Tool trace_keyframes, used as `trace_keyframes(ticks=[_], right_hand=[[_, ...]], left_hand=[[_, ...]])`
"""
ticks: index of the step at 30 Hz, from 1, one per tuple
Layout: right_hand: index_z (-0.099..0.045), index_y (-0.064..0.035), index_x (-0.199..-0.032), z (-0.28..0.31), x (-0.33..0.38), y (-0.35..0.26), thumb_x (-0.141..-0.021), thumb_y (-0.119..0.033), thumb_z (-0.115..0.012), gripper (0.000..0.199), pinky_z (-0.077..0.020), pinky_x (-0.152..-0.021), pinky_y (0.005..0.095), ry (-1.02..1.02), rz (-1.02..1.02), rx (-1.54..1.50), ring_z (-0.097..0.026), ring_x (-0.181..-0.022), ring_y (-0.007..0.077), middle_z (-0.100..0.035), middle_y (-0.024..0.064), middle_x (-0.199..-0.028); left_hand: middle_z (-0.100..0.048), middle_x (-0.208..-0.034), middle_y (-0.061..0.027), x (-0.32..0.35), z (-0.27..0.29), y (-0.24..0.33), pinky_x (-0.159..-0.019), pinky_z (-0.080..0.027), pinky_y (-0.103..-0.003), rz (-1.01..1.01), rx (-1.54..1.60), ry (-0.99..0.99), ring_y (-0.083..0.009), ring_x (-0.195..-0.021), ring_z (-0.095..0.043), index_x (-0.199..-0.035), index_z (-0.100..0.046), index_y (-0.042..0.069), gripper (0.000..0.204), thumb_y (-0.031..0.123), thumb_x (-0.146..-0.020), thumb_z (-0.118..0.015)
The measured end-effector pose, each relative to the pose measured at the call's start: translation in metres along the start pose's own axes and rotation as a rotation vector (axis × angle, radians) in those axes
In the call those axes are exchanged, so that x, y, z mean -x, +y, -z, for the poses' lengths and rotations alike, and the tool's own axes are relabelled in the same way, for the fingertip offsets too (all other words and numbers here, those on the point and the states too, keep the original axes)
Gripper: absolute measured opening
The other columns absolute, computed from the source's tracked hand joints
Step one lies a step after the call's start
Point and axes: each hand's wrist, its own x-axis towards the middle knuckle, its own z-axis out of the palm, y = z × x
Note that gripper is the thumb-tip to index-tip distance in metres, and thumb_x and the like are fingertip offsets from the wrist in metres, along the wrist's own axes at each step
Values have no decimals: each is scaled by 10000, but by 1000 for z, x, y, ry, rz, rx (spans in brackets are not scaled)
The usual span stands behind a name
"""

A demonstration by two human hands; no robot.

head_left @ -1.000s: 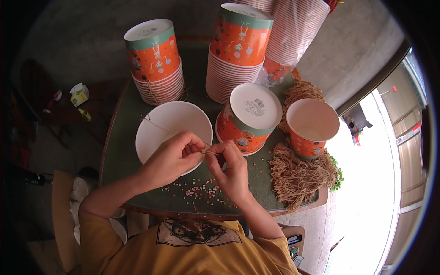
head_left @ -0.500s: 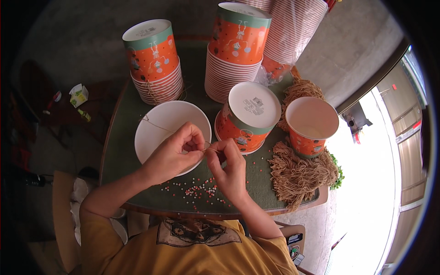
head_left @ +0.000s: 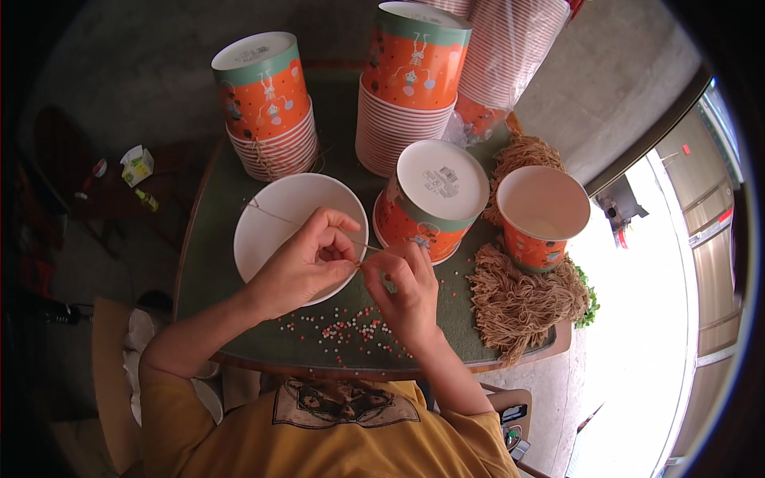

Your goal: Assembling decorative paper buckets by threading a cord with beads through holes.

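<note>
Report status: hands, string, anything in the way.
Left hand and right hand both pinch the thin string over the white bowl. Loose beads below. Nothing blocking.

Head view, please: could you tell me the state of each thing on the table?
White bowl: upright, empty.
Single cup: upright, open, empty.
Cup by the bowl: upside down.
Two cup stacks: upside down.
String: pinched by both hands.
Beads: scattered.
Twine bundle: loose.

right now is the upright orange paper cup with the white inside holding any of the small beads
No, the upright orange paper cup shows only its bare white inside, while the small beads lie scattered on the green table.
</note>
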Motion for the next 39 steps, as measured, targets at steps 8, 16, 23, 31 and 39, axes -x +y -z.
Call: trace_keyframes(ticks=[8,16,23,31,39], right_hand=[[-620,-118,-925,10,-9,-4,-685,-28,-725,277,-461,-579,320,-94,141,190,-520,-727,223,-512,22,-801],[-551,-39,-900,10,-13,3,-823,-15,-570,83,-411,-645,223,-362,-846,-915,-488,-720,52,-536,-15,-835],[-547,-32,-896,9,-4,-7,-837,0,-600,85,-406,-575,203,-201,-394,-493,-499,-690,34,-543,-15,-807],[-554,-32,-878,-3,3,0,-850,-14,-622,76,-375,-540,190,-194,-491,-722,-454,-612,9,-552,-36,-735],[-572,-40,-897,-3,14,-1,-871,-22,-608,48,-385,-533,196,-206,-582,-761,-479,-633,8,-579,-35,-737]], left_hand=[[-591,-886,-50,2,-4,2,-782,-483,-267,-34,-66,53,-115,-842,-588,-1205,-402,27,394,-12,-878,-620],[-583,-875,-41,4,-4,2,-769,-482,-262,-63,-152,35,-105,-822,-577,-1188,-411,18,369,-5,-882,-616],[-582,-873,-37,4,-3,0,-774,-484,-259,-33,-130,42,-99,-823,-574,-1171,-420,11,347,-4,-882,-612],[-549,-876,-43,8,-7,9,-748,-492,-283,-78,-278,-19,-120,-805,-568,-1211,-412,36,390,-33,-875,-599],[-507,-915,-119,16,-4,11,-779,-455,-389,-299,-681,60,-285,-861,-531,-1051,-474,28,238,-39,-848,-578]])
